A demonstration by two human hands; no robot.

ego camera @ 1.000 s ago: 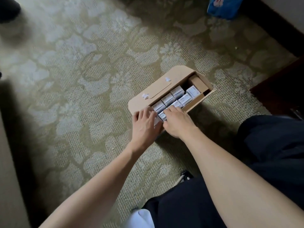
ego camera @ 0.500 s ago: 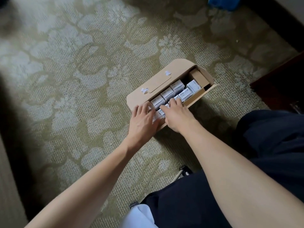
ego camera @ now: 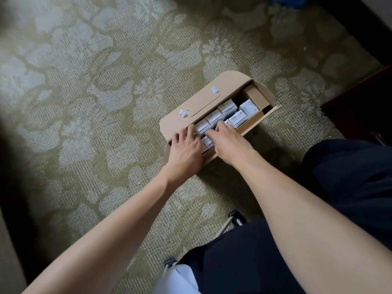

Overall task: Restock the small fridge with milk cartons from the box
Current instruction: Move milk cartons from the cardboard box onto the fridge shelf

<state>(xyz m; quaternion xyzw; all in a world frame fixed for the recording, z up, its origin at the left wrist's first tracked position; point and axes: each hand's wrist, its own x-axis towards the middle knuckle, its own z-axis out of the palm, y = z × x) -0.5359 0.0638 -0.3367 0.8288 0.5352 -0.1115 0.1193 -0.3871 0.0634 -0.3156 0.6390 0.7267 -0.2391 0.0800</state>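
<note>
Where cartons sit packed tight in rows, grip room looks scarce.

Head view:
- Box (ego camera: 201,102) open on carpet (ego camera: 95,107), flap folded back.
- Milk cartons (ego camera: 214,116) inside box; dark gap at far end.
- Fridge not seen.
- Judged: cartons small, light singly, stiff-sided but crushable, smooth. Pinch opposite side faces, lift straight up.
- Left hand (ego camera: 184,149): fingers fairly straight, tips resting on near cartons, gripping nothing.
- Right hand (ego camera: 229,143): fingers bent down among cartons; whether it grips one, cannot tell.

Olive-green carpet (ego camera: 89,107) with pale floral pattern; dark wooden furniture (ego camera: 364,107) at right edge.
</note>
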